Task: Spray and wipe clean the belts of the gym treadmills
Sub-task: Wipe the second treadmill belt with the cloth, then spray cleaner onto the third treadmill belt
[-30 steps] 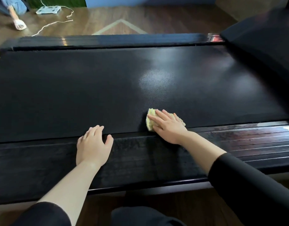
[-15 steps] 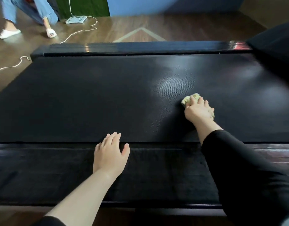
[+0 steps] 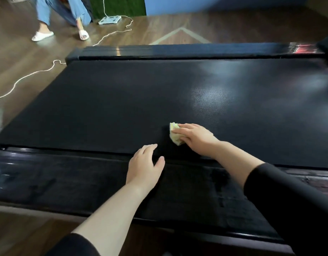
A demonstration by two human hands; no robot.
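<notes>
The black treadmill belt fills the middle of the view, with a shiny damp-looking patch at its right. My right hand presses a folded yellow-green cloth flat onto the belt near its front edge, fingers stretched over the cloth. My left hand rests palm down on the near side rail, its fingertips reaching the belt's edge. It holds nothing.
A far side rail borders the belt. Beyond it lies wooden floor with a white cord and a pale flat device. A person in blue trousers and white slippers stands at the back left.
My right hand slid the cloth back toward me and leftward, close to the belt's front edge. The view has shifted, showing more floor on the left. My left hand stays on the rail.
</notes>
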